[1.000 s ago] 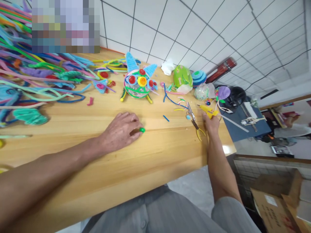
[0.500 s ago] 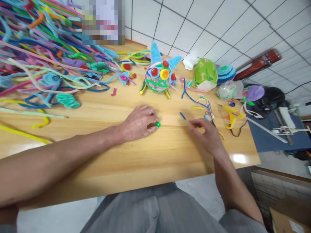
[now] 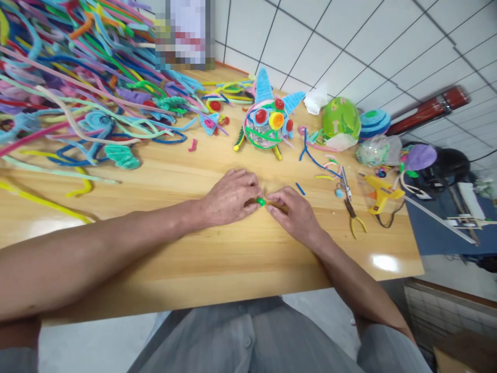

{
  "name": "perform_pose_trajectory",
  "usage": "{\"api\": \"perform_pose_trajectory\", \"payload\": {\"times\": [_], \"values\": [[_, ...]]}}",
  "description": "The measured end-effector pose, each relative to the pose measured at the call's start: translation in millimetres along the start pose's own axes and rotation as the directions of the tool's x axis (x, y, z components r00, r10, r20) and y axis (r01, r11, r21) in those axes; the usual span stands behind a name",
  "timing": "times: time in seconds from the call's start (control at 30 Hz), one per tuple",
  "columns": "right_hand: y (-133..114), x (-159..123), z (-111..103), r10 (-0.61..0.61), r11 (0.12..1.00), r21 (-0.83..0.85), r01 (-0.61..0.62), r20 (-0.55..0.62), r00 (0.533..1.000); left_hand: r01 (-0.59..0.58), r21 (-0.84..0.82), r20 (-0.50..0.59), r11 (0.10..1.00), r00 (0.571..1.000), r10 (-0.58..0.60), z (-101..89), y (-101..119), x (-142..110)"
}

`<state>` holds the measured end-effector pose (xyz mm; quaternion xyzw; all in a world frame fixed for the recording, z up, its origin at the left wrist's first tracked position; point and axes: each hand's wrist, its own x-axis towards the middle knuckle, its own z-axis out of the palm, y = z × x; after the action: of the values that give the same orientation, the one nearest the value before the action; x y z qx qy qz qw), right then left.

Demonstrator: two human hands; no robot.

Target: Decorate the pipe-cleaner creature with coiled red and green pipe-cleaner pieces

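My left hand (image 3: 235,197) rests on the table with its fingers curled, pinching a small glossy green piece (image 3: 261,201) between thumb and fingers. At the right end of that piece, the thumb and fingertips of my right hand (image 3: 293,210) close in a pinch; exactly how they grip it is too small to see. Behind my hands stands a pipe-cleaner figure (image 3: 266,135) with blue pointed ears, red and yellow round parts and short yellow-tipped legs. A short blue pipe-cleaner piece (image 3: 300,188) lies just beyond my right hand.
Colourful pipe cleaners (image 3: 97,88) are heaped at the left. At the right lie pliers (image 3: 355,220) with yellow handles, scissors (image 3: 345,184) and a yellow glue gun (image 3: 382,193). A green round object (image 3: 341,120) stands near the tiled wall, with a red cylinder (image 3: 430,110) farther right.
My right hand has moved left from beside the scissors to the green piece, and its fingers have closed. My left hand keeps its pinch. The view has shifted slightly.
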<state>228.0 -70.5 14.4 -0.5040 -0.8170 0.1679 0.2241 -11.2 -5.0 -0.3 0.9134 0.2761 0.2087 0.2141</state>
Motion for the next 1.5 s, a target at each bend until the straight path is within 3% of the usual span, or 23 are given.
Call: {"api": "perform_pose_trajectory", "payload": {"times": [1.03,1.5], "values": [[-3,3,11,0.055,0.992,0.119,-0.047,-0.064,0.996,-0.032,-0.015,-0.02,0.999,0.999,0.032,2.1,-5,-1],[-5,2,17,0.034,0.998,0.064,-0.027,-0.121,0.992,-0.038,-0.022,-0.014,0.999,0.999,0.038,0.2,-4,0]]}}
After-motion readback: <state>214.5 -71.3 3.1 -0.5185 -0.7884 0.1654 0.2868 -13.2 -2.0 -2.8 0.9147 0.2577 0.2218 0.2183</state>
